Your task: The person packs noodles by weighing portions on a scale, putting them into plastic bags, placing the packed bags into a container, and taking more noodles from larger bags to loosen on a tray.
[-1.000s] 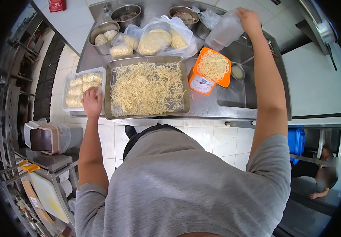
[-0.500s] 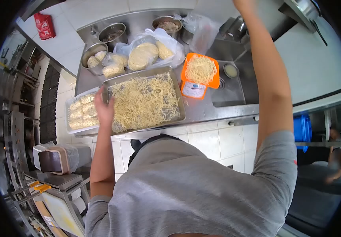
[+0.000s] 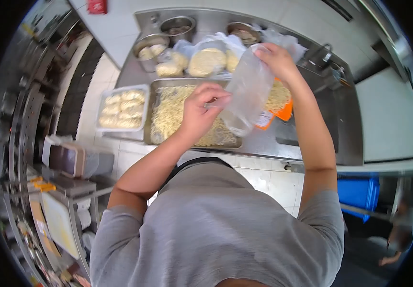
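Note:
A clear plastic bag [image 3: 248, 93] hangs between my two hands, above the right part of a metal tray. My right hand [image 3: 274, 55] grips its upper corner. At the bag's left edge, the fingers of my left hand [image 3: 205, 105] are pinched on the plastic. Loose pale noodles [image 3: 170, 112] lie spread in the metal tray [image 3: 152, 138] below. Behind the bag, an orange kitchen scale [image 3: 265, 119] with an orange pan of noodles [image 3: 278, 95] is partly hidden.
A white basket [image 3: 145, 103] of portioned noodles stands left of the tray. Along the back are metal pots [image 3: 177, 26] and bagged noodles [image 3: 207, 62]. The sink [image 3: 319, 124] lies to the right. Another person [image 3: 400, 234] is at the far right.
My right hand has come down from the upper right with a plastic bag in it. My left hand has moved right from the tray's left edge and taken hold of the bag.

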Demonstrator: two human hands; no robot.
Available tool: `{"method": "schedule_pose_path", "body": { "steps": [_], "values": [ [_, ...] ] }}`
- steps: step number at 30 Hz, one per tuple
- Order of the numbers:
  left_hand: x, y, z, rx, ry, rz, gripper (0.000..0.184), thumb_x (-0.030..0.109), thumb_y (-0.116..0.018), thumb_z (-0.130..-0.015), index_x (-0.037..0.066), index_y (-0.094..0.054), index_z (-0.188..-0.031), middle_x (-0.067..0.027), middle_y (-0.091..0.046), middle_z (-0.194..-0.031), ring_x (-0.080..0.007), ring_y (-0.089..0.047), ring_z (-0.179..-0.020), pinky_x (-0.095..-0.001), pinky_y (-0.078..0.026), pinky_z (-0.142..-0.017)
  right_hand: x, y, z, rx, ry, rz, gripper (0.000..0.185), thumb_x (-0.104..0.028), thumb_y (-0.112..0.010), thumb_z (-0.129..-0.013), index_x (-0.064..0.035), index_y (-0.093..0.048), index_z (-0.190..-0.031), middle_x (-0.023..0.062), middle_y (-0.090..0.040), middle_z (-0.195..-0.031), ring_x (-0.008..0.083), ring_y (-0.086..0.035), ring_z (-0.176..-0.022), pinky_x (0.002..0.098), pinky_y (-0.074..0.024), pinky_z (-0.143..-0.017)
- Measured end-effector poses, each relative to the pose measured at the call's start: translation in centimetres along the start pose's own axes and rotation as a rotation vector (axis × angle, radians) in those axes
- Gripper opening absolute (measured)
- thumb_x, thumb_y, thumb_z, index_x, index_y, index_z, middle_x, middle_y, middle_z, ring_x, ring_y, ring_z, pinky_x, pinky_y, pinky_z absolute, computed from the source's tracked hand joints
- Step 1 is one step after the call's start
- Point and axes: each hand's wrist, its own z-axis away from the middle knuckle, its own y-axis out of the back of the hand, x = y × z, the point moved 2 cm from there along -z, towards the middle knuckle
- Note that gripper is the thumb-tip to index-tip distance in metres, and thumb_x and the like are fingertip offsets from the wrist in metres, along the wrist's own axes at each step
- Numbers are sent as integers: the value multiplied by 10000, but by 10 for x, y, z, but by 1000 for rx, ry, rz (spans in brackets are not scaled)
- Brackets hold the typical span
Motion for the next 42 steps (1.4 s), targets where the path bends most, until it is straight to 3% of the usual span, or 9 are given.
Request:
{"method": "schedule_pose_path", "body": {
  "steps": [8, 11, 13, 15, 20, 26, 32, 38, 42],
  "values": [
    [-27, 17, 18, 144, 383, 46, 98, -4, -637, -796, 29, -554, -838, -16, -579, -697, -97, -588, -656, -263, -494, -643, -32, -104, 110, 146, 497, 93, 603, -11, -675, -703, -77, -476, -1269, 110, -520, -1237, 240, -478, -1155, 354, -369, -980],
    [-7, 26, 20, 43, 743, 860, 233, -18, -641, -771, 77, -501, -931, -5, -572, -750, -105, -581, -695, -281, -478, -679, 22, -136, 89, -69, 172, -29, 522, -54, -658, -717, -71, -518, -1220, 155, -514, -1252, 296, -475, -1161, 410, -376, -967],
    [-8, 29, 23, 24, 745, 824, 340, -85, -623, -704, 123, -472, -927, -1, -558, -868, -117, -547, -877, -277, -418, -748, 35, -131, 92, -263, 23, -172, 487, -87, -662, -733, -66, -535, -1202, 173, -527, -1221, 302, -483, -1160, 425, -389, -953],
    [-40, 54, 29, -44, 266, -202, 174, -128, -581, -673, 41, -601, -712, -57, -571, -891, -177, -530, -795, -283, -421, -700, 23, -124, 101, -459, 51, -222, 475, -100, -670, -753, -59, -535, -1207, 173, -561, -1147, 260, -507, -1148, 402, -413, -937],
    [-67, 84, 44, -5, 281, -812, 286, -74, -522, -745, 56, -702, -926, -142, -558, -1207, -317, -587, -970, -363, -486, -828, 71, -27, 62, 340, 136, 470, 776, -414, -793, -633, -60, -502, -1258, 211, -523, -1188, 331, -498, -1148, 397, -426, -939],
    [-61, 56, 41, -89, 305, -758, 238, -39, -534, -756, 74, -678, -908, -128, -537, -1266, -299, -630, -915, -350, -510, -757, 133, -40, 40, -190, -258, 571, 1008, -431, -818, -511, -141, -387, -1375, 237, -472, -1260, 356, -402, -1244, 417, -395, -990],
    [-42, 42, 36, -247, 154, -406, 132, -95, -533, -710, 35, -553, -720, -121, -502, -1326, -258, -653, -853, -312, -493, -613, 144, -56, 28, -111, -263, 684, 759, -342, -773, -567, -131, -498, -1243, 156, -590, -1131, 310, -483, -1162, 410, -444, -916],
    [-14, 34, 17, -121, 433, -394, 208, -110, -536, -697, 31, -384, -706, -142, -521, -1302, -235, -644, -869, -315, -482, -612, 161, -54, 17, 25, -256, 619, 643, -214, -742, -602, -91, -555, -1204, 154, -644, -1037, 290, -587, -1021, 362, -475, -860],
    [-14, 36, 26, -207, 186, -165, 189, -111, -541, -689, 28, -434, -761, -123, -515, -1309, -305, -640, -869, -329, -493, -630, 163, -33, 22, 48, -262, 248, 584, -82, -697, -626, -17, -565, -1192, 155, -660, -987, 280, -648, -891, 331, -511, -788]
  ]
}}
